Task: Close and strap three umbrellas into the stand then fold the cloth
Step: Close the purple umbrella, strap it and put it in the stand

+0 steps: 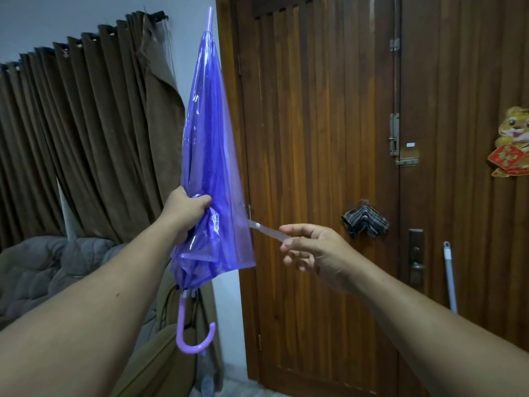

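The person is holding a purple see-through umbrella [210,156] up in front of the wooden door [329,138], and it is standing nearly upright: its tip is pointing to about twelve o'clock, leaning a touch toward one, and its curved handle [191,333] is hanging down at six. The left hand [186,213] is wrapping round the gathered plastic low on the canopy, fingers curled tight about the bundle, so that grip is carrying the whole weight.

The strap [269,231] is the thing to watch. It is sticking out from the canopy's right edge toward about four o'clock, roughly crosswise to the umbrella's long axis, and the right hand [315,253] is pinching its free end between thumb and forefinger, the other fingers loosely curled beneath. That grip is sitting just to the right of the canopy, well clear of the left hand, with the strap running taut between hand and plastic. A small pale stud is showing on the strap close to where it joins the canopy.

By my reckoning the folds are looking loose and baggy near the bottom hem, so the strap is going to have to travel round the bundle, across its long axis, before it can fasten; the right hand is the nearer one for that. Whether a matching snap is waiting on the far side I cannot tell. No stand is showing from here.
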